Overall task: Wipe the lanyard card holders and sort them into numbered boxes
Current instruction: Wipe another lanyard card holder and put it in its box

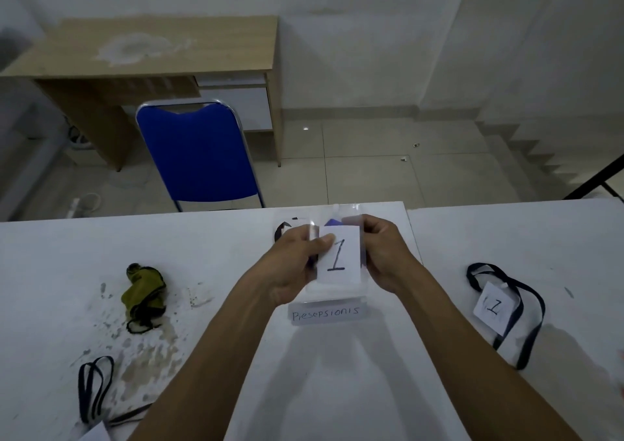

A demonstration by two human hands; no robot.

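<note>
We hold a clear plastic card holder with a white paper insert marked "1" (338, 255) up between both hands, above the middle of the white table (209, 258). Our left hand (297, 265) pinches its left edge, thumb pressed on the front of the paper; our right hand (381, 255) grips the right edge with fingers curled behind it. Directly beneath sits a clear plastic box (329, 297), its front bearing a white handwritten label reading "Resepsionis" (326, 314). A second clear box (293, 226) stands behind our left hand; its contents are partly hidden, only something dark shows. To the right, apart from the boxes, lies another card holder marked "1" with a dark blue lanyard (494, 309) looped around it. To the left, a crumpled olive-green cloth with black trim (146, 293) rests on a stained patch of the table. A black lanyard strap (94, 390) lies at the near left edge. Beyond the table stands a blue chair (199, 153) and a wooden desk (152, 52).
</note>
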